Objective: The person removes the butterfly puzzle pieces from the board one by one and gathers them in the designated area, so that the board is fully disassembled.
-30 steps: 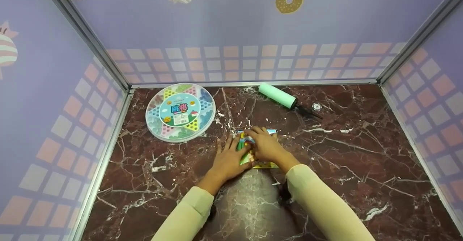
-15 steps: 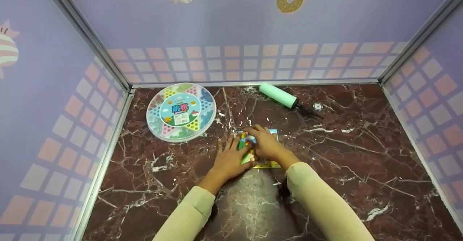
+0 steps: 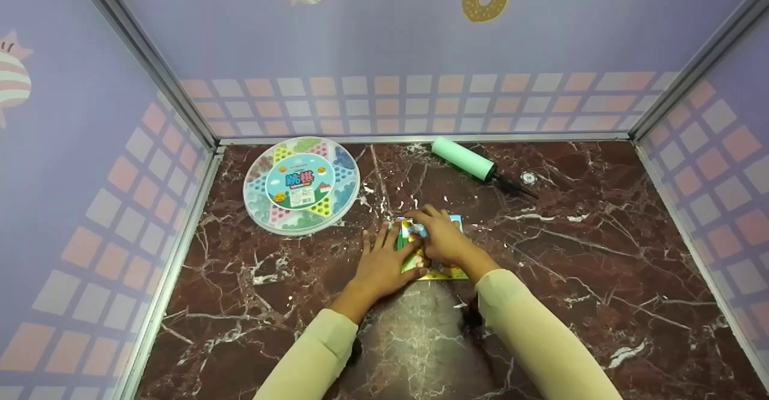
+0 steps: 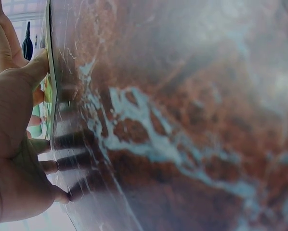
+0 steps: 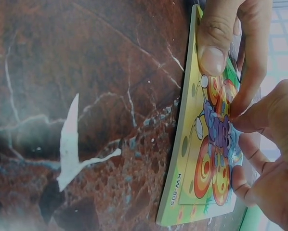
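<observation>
A thin, colourful picture board (image 3: 447, 272) lies flat on the table, printed with a purple butterfly with orange ringed wings and the mark KW-805 in the right wrist view. My left hand (image 3: 381, 262) rests at its left side, fingers spread on the table and board. The left thumb (image 5: 214, 60) presses near the yellow lower edge, and a left finger reaches onto the picture. My right hand (image 3: 444, 241) arches over the board from the right with bent fingers. In the right wrist view its fingertips (image 5: 242, 122) touch the picture; the hand hides whether they pinch anything.
A round Chinese checkers set (image 3: 300, 187) lies at the back left. A mint-green hand pump (image 3: 464, 160) with a black nozzle lies at the back right, and a small round chip (image 3: 528, 178) is beside it. Patterned walls (image 3: 384, 106) enclose the marble table (image 3: 601, 268) on three sides.
The right hand's fingers shift slightly over the picture, and a bit more yellow shows beside the left fingers. The left hand stays in place. The other objects keep their places.
</observation>
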A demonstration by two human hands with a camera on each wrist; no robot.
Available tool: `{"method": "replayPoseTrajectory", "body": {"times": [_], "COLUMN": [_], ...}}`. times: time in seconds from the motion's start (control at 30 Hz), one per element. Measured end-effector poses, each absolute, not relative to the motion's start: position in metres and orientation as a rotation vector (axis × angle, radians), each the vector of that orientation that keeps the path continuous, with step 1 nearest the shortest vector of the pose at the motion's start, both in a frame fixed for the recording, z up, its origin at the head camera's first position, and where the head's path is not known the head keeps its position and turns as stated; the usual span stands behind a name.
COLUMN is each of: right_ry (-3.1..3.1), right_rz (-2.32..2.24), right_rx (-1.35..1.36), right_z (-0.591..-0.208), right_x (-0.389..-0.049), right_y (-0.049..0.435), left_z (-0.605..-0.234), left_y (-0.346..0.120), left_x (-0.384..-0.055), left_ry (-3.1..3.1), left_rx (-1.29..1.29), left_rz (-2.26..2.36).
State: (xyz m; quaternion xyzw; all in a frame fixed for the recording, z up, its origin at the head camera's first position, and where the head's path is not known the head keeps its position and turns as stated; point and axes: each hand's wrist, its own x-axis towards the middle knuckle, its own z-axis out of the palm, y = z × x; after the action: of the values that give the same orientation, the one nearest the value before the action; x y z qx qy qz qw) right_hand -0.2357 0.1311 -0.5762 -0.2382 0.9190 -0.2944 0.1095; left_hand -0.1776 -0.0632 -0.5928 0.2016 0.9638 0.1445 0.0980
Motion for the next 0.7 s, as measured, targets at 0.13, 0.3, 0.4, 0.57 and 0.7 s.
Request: {"method": "replayPoseTrajectory", "body": {"times": [0.13,0.3,0.4,0.57,0.7], "right_ry": [2.72,2.751,2.76,2.756,2.758], "right_rz": [-0.857,-0.844,-0.829,-0.832,-0.854], "right_rx": [-0.706,-0.723,-0.738,-0.777,-0.84], "right_z": [-0.5757,-0.5737,-0.5722,-0.5714,-0.5735], "right_x": [-0.2362,-0.2362,-0.2368,-0.2384,-0.2398], "right_y": [0.1299,0.1292,0.1288,0.1292,0.1302], "left_z": [-0.5936,-0.5919,-0.591,-0.5903,-0.5911], "left_y": [-0.0632,-0.0632,-0.063,-0.0629,-0.0634], "left_x": [-0.1789,-0.1792,-0.1793,-0.1795,-0.1792], "left_ry": [2.85,2.843,2.842,2.829,2.83], "left_rx": [0.596,0.591,0.592,0.584,0.586], "left_rz": [0.436,0.428,0.414,0.424,0.441]}}
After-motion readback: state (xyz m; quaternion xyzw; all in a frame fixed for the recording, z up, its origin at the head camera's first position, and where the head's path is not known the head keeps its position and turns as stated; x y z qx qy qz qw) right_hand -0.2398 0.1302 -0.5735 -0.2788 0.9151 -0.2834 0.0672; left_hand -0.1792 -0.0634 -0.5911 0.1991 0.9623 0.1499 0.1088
